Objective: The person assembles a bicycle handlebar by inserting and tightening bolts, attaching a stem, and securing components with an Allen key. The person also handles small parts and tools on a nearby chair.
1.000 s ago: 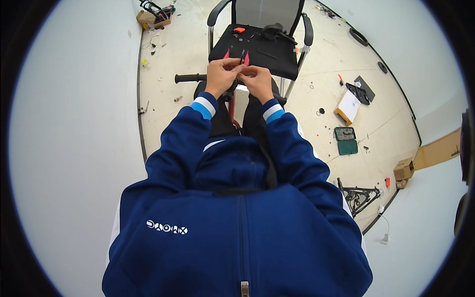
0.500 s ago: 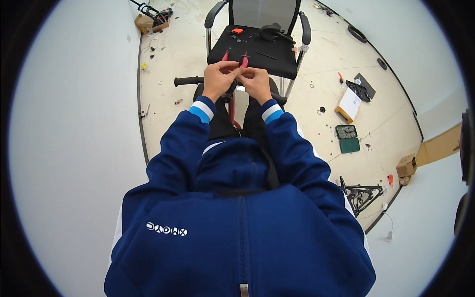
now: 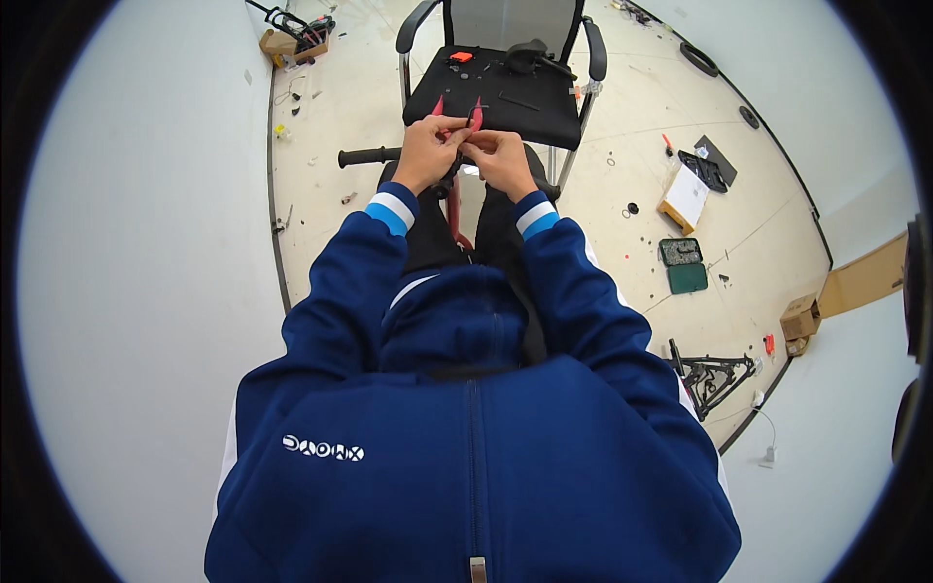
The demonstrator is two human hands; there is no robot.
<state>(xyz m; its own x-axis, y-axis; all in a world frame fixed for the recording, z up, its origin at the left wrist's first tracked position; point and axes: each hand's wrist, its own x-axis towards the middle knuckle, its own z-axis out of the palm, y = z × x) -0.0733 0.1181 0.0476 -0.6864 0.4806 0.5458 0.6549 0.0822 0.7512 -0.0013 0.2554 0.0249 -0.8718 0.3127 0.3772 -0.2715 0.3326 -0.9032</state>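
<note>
Both hands (image 3: pixel 424 155) close together, pinching; red prongs (image 3: pixel 476 117) jut just beyond them; cannot tell exact grip.

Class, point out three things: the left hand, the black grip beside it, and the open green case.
Left hand (image 3: pixel 426 153): head view, back of the hand.
Black grip (image 3: pixel 368 156): head view, middle of its length.
Green case (image 3: pixel 687 279): head view, its plain lower half.

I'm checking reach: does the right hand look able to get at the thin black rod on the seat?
Probably yes: the rod lies uncovered on the seat beyond the right hand, with nothing seen between them, though that hand looks busy beside the left hand.
</note>
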